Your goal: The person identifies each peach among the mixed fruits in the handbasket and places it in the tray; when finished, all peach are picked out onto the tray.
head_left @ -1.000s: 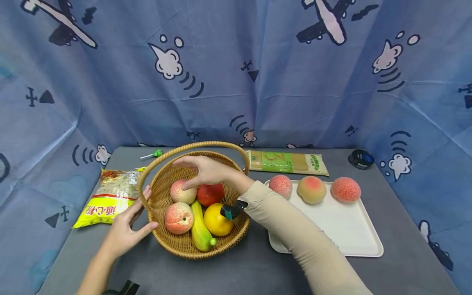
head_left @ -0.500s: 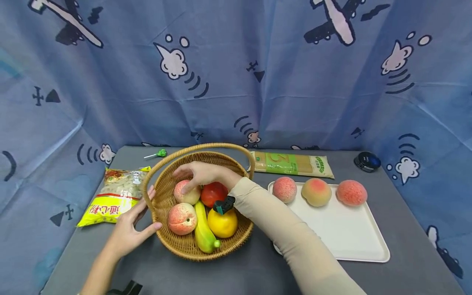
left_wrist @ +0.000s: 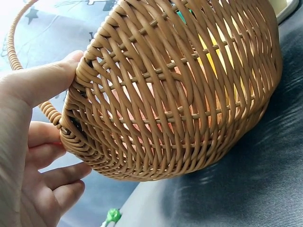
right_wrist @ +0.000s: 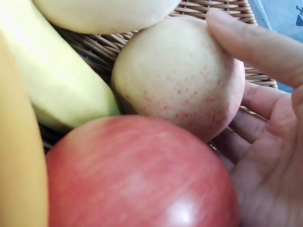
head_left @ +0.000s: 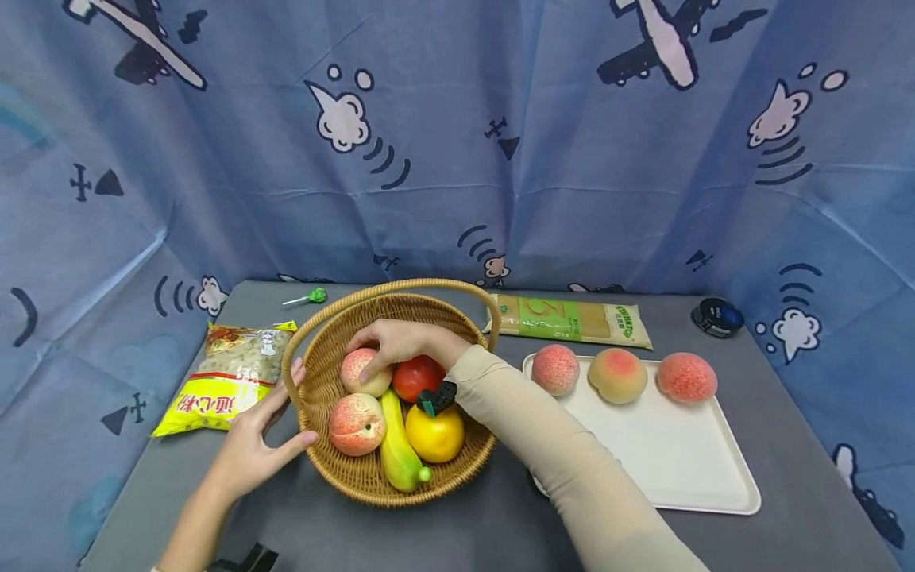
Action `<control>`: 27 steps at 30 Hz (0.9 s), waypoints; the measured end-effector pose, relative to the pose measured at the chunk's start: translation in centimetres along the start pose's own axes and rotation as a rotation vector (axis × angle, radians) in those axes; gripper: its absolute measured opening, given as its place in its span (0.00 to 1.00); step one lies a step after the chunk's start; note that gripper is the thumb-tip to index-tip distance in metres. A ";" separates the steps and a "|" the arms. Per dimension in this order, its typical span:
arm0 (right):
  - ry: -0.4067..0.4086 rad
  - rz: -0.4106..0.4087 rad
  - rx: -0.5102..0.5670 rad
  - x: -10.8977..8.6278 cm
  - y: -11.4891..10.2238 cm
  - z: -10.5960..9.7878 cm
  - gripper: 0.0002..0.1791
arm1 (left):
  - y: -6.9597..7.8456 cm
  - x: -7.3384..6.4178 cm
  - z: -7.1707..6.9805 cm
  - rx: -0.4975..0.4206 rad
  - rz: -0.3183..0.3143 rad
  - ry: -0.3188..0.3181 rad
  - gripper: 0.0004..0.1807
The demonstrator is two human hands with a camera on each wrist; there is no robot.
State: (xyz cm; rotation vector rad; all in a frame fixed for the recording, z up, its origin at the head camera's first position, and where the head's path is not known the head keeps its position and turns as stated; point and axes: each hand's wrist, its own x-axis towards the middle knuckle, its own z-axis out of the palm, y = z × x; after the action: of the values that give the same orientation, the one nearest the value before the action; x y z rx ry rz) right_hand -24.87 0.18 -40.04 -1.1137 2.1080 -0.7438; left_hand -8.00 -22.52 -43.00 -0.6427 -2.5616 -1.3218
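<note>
Now your right hand [head_left: 395, 342] curls thumb and fingers around a round, pale, pink-speckled peach [head_left: 361, 372]; your left hand [head_left: 250, 449], fingers loosely spread, touches the round brown wicker basket [head_left: 379, 499] holding it.

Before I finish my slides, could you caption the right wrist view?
The right hand holds a peach in the basket, beside the banana and red fruit.

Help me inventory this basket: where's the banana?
In the head view, the banana lies inside the wicker basket, between the nearer peach on the left and the yellow fruit on the right.
</note>
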 end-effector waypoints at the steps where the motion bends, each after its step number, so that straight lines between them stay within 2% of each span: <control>1: 0.003 0.002 0.004 0.0 0.0 0.0 0.30 | 0.0 0.0 0.1 -0.002 0.000 0.000 0.45; 6: 0.028 0.009 0.006 -0.3 0.1 0.1 0.29 | 0.2 0.1 0.3 -0.007 -0.002 -0.006 0.45; 13: 0.100 0.015 0.075 -1.2 -0.4 -0.4 0.31 | 0.3 0.2 0.6 -0.016 0.058 0.034 0.46; 22: 0.180 -0.069 0.169 -2.5 -2.0 -1.2 0.31 | -0.4 -0.1 0.2 -0.041 0.054 0.021 0.45; 27: 0.223 -0.135 0.205 -4.1 -3.4 -1.7 0.32 | -0.6 -0.2 0.2 -0.041 0.055 0.012 0.45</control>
State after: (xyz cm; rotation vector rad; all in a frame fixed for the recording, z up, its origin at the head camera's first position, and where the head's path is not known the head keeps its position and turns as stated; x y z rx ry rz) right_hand -22.62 2.34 -35.41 -1.1109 2.0921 -1.1688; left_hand -8.11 -22.76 -43.62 -0.7048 -2.4947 -1.3589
